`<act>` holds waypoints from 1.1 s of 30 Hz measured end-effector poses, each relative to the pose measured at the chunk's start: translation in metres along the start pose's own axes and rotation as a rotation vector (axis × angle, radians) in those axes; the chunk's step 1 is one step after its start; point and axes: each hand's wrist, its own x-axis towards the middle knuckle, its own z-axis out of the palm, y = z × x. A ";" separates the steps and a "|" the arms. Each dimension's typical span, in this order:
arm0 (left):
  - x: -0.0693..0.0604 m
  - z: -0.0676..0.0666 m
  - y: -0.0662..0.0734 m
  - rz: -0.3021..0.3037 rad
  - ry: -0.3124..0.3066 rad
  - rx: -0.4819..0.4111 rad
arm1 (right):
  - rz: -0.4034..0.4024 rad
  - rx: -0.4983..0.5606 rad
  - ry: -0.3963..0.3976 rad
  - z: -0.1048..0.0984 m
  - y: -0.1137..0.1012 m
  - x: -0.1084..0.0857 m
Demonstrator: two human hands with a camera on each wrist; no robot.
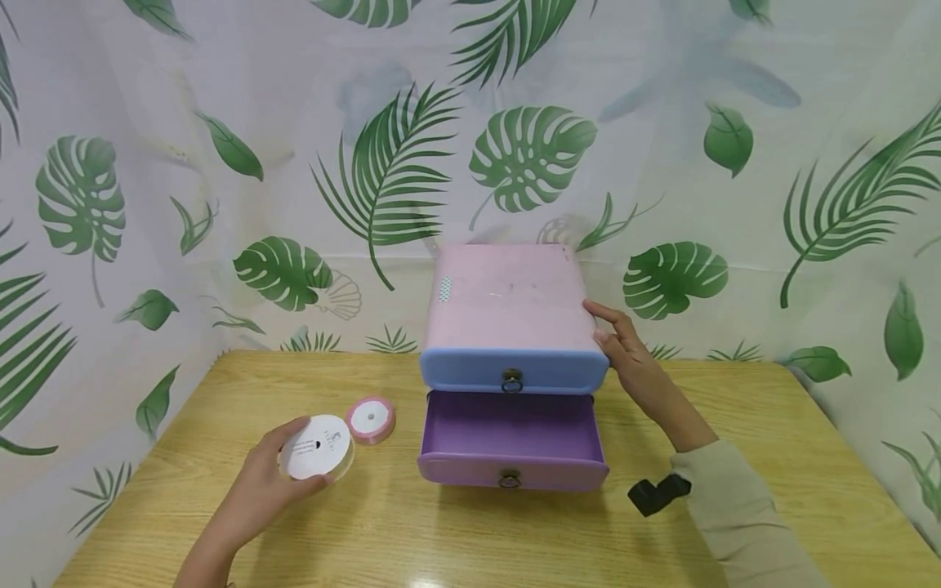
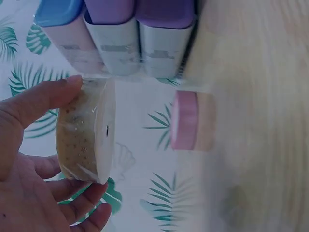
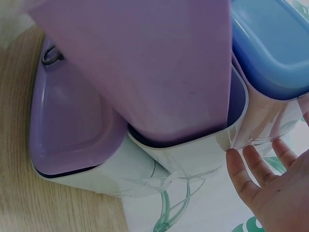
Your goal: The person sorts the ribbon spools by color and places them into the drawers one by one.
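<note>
Head view is showing the left grip pinching the white-faced spool by its rim, left of the open purple drawer, while the right grip, loosely spread, is touching the right side of the drawer unit

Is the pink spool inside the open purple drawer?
No, the pink spool sits on the wooden table, to the left of the open purple drawer.
</note>
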 end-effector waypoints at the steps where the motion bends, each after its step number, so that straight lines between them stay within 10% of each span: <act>1: -0.002 0.000 0.003 0.016 0.000 -0.009 | -0.001 0.005 -0.002 0.000 0.000 0.000; 33: -0.028 0.012 0.083 0.420 0.249 -0.020 | 0.004 0.019 -0.001 0.002 -0.002 -0.001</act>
